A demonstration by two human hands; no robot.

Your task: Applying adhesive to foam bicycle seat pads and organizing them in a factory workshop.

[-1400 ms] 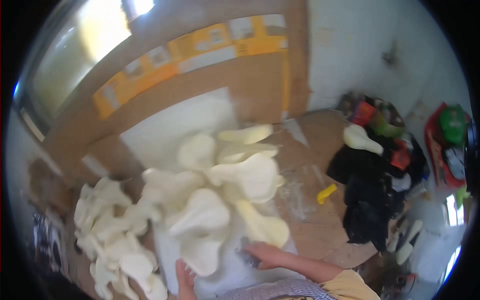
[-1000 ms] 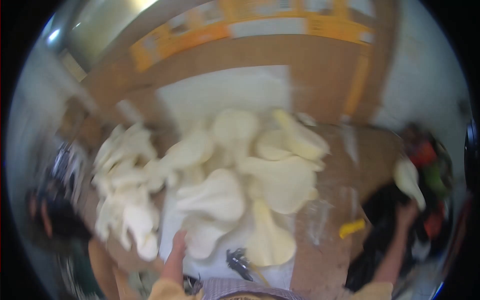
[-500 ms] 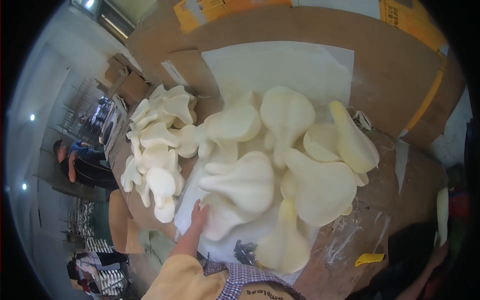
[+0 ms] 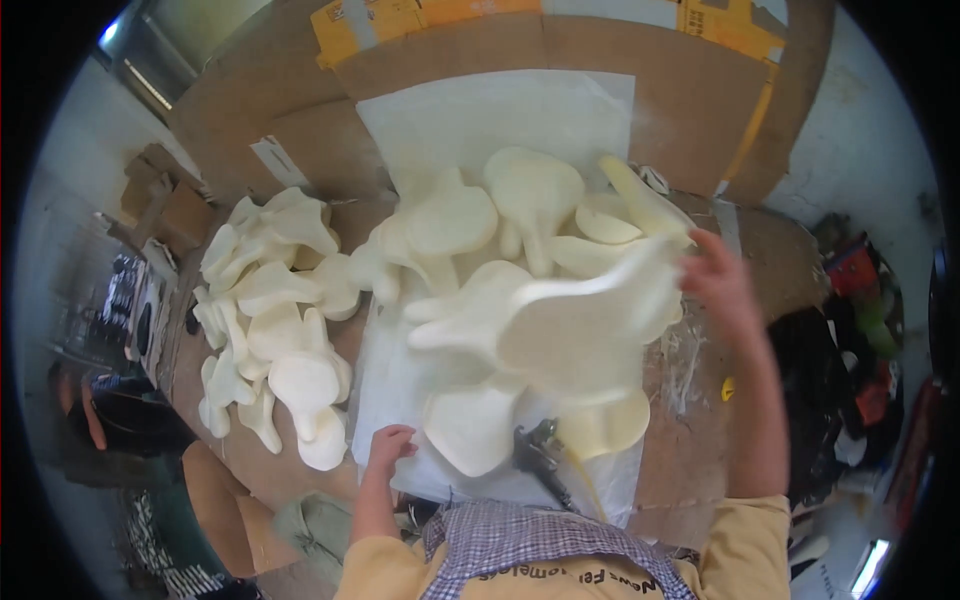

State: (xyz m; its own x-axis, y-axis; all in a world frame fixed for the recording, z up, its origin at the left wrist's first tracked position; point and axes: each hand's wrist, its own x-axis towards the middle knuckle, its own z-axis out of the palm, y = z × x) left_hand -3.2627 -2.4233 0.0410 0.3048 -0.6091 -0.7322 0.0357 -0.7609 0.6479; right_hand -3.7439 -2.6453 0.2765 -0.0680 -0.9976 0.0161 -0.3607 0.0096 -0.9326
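Observation:
Pale cream foam pads shaped like bicycle saddles lie over a white sheet [image 4: 385, 400] on the table. My right hand [image 4: 712, 275], blurred by motion, grips the right edge of a large tilted foam saddle pad [image 4: 590, 325], which is raised over other pads. My left hand [image 4: 388, 448] is low at the sheet's left edge, fingers slightly bent and apart, holding nothing. Nearest to it is a rounded foam pad [image 4: 470, 430]. A dark spray gun [image 4: 540, 458] with a yellowish hose [image 4: 582, 480] is in front of my body, beside another pad [image 4: 605, 425].
A second heap of foam pads [image 4: 275, 310] is on the table's left. Tall cardboard [image 4: 690, 130] with yellow tape stands behind, a white sheet [image 4: 500, 110] against it. Dark bags and red items [image 4: 850, 270] are off to the right. Greenish cloth [image 4: 315, 530] hangs at the lower left.
My right hand has swung in from the lower right with a foam pad, now over the others. My left hand has come away from the pad it touched. The view has turned.

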